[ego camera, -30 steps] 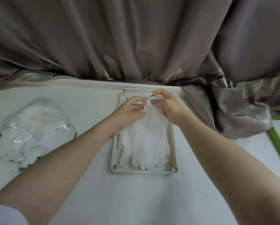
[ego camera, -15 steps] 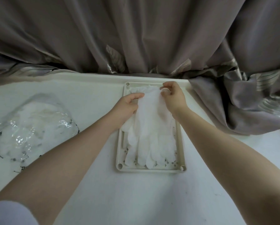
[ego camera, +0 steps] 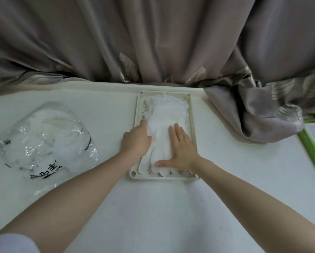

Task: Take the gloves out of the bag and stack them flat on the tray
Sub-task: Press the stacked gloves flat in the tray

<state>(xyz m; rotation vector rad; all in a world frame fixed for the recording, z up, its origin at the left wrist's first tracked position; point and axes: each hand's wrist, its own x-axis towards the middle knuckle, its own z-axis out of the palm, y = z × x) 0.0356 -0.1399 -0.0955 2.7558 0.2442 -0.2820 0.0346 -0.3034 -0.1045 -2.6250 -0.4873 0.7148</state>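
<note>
Both my hands (ego camera: 182,150) press flat and open on the gloves (ego camera: 164,125) in the tray (ego camera: 193,125) — more wait in the bag (ego camera: 43,137) at nine o'clock.

A heavy grey-mauve curtain (ego camera: 153,37) with a faint satin sheen hung in deep vertical folds across the whole back of the view. Pale leaf motifs were printed along its lower part. Below the curtain lay a plain white surface (ego camera: 162,207), smooth and matte, with a slightly raised cream edge where it met the fabric. At the right end of the curtain, its hem spilled forward onto the surface in a crumpled heap. Just beyond that heap, at the right border, sat a bright green flat-edged board (ego camera: 313,148), only partly visible. Light was soft and even, without hard shadows.
</note>
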